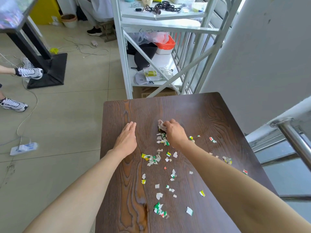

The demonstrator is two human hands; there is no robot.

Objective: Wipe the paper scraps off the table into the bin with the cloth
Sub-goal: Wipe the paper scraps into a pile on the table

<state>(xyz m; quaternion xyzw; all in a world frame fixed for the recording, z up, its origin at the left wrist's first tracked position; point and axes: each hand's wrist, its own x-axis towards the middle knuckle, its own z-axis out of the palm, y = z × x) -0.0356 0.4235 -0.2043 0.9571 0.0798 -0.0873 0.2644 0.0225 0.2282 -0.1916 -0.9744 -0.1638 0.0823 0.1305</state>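
Several torn paper scraps (154, 159), white with green, yellow and red print, lie scattered over the dark wooden table (210, 115), mostly in its middle and near part. My right hand (174, 132) is closed around a small crumpled pale cloth (161, 124) pressed to the table, just beyond a cluster of scraps. My left hand (127, 139) rests flat on the table near its left side, fingers straight and together, holding nothing. No bin shows in the head view.
A white metal shelf rack (124, 64) with bags and clutter stands just beyond the table's far edge. A steel railing (292, 138) runs at the right. Left of the table lie tiled floor, cables, a power strip (23, 148) and another person's sneakers (30, 73).
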